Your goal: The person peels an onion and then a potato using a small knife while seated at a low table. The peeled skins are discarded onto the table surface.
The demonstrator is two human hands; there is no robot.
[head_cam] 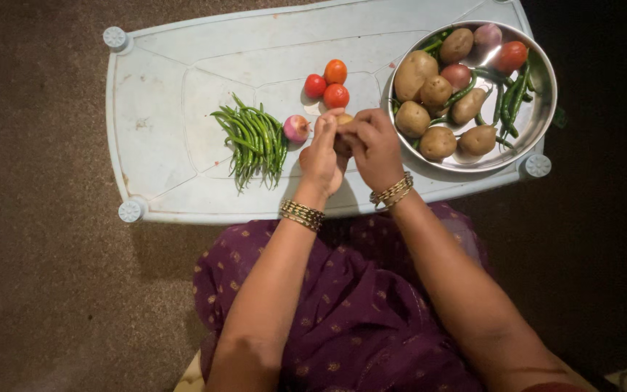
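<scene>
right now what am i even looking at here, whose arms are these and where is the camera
There is only one picture, taken by a camera worn on a person's head, looking straight down. The two arms are that person's own, with no machine involved. The left hand and right hand meet over a pale plastic table and together hold a small brownish thing, probably a potato, mostly hidden by the fingers. On the table lie a bunch of green chillies, a small onion and three tomatoes. To the right, a steel bowl holds potatoes, more chillies, onions and a tomato. Both wrists wear bangles, and the purple cloth below is the person's clothing.
</scene>
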